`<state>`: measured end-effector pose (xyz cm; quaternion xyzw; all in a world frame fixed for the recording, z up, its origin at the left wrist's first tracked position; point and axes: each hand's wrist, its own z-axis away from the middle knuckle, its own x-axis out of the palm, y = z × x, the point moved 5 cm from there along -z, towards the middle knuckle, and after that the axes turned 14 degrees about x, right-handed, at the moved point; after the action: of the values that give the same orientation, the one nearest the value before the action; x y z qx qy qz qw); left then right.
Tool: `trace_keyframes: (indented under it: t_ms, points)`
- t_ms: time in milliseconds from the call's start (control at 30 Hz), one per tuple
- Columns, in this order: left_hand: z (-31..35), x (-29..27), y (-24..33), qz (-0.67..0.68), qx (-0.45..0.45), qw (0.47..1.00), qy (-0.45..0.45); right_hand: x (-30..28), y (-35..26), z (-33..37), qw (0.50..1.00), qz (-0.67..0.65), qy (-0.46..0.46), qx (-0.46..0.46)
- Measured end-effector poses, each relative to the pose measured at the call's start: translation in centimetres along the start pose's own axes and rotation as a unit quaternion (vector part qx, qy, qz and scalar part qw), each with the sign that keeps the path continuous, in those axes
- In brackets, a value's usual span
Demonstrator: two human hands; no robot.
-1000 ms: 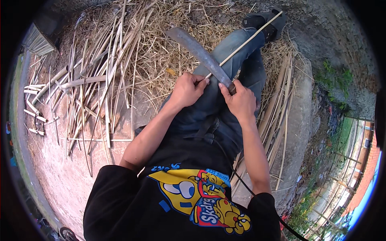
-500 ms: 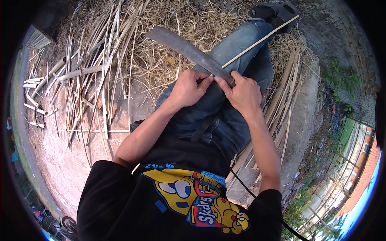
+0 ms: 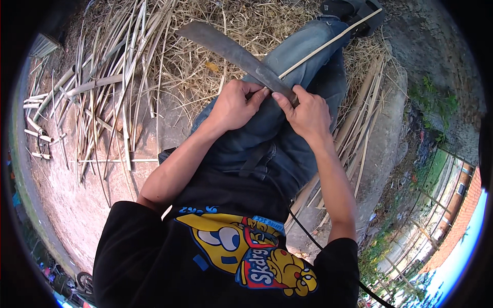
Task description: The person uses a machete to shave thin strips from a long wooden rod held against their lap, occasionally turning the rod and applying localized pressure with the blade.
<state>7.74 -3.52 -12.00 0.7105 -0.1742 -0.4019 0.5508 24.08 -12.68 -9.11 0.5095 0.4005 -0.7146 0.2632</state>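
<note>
A wide dark machete (image 3: pixel 223 49) slants across my jeans, its broad end up to the left. My right hand (image 3: pixel 309 112) is closed round its lower end, thumb pressed along the metal. Against the blade's edge lies a thin pale bamboo strip (image 3: pixel 331 42), reaching up to the right over my leg towards the shoe. Its near end is pinched between thumb and fingers of my left hand (image 3: pixel 237 107). The two thumbs are close together where strip and blade cross; the blade covers part of the strip there.
Long split strips (image 3: pixel 128 77) lie piled on the ground at left, beside cut bamboo pieces (image 3: pixel 95 88). Shavings (image 3: pixel 257 25) cover the ground ahead. More strips (image 3: pixel 362 128) lie along my right side. A black cable (image 3: pixel 308 233) runs past my right arm.
The whole view has shifted slightly. Both hands keep their grips; the machete and strip appear a little higher and further left, with the blade still lying across the strip.
</note>
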Motion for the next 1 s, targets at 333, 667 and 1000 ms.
trace_keyframes:
  t_ms: [333,667,1000]
  points:
    - [-0.1,-0.1,0.6,0.004,0.007,1.000,0.010,-3.0,2.5,-5.5,0.992,-0.087,0.057,0.065]
    - [0.1,0.1,0.6,0.012,0.020,1.000,0.003,-4.1,10.5,-11.1,0.973,-0.073,0.137,0.173]
    - [0.1,0.1,0.8,-0.005,-0.015,1.000,0.005,-1.0,1.5,-2.2,0.999,-0.047,0.004,0.014]
